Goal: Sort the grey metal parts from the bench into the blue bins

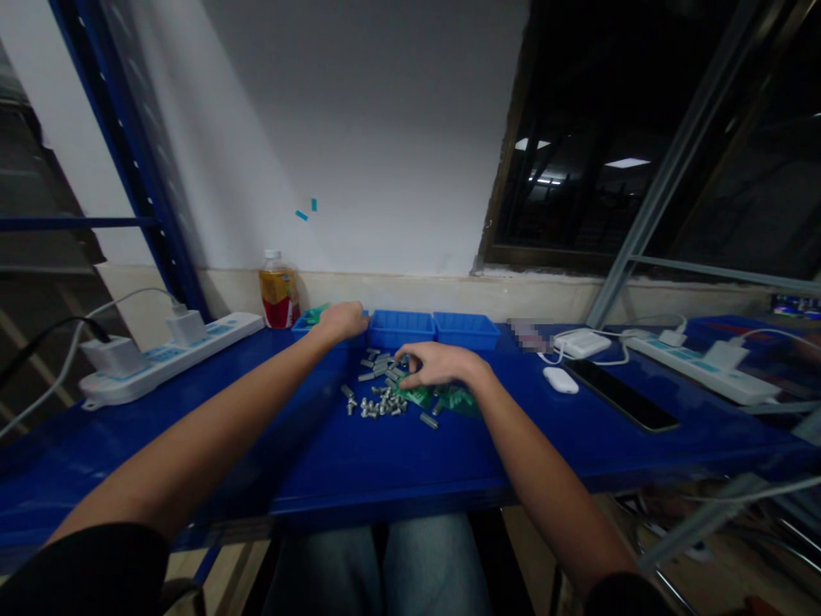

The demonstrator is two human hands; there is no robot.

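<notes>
My left hand [343, 322] is over the left blue bin [301, 328], which has something green in it; its fingers point down and are mostly hidden. My right hand [436, 364] hovers at the pile on the blue table, thumb and fingers curved and apart, with nothing clearly between them. Below it lie green pieces [420, 395], grey metal cylinders [429, 421] and a cluster of shiny screws [385, 404]. The middle blue bin [403, 328] and the right blue bin [466, 330] stand in a row with the left one against the wall.
A drink bottle [278, 291] stands behind the left bin. White power strips [173, 355] with plugs lie at both sides. On the right are a phone [621, 394], a white case [560, 380] and a white charger with cables [582, 343]. The table's front edge [385, 505] runs above my knees.
</notes>
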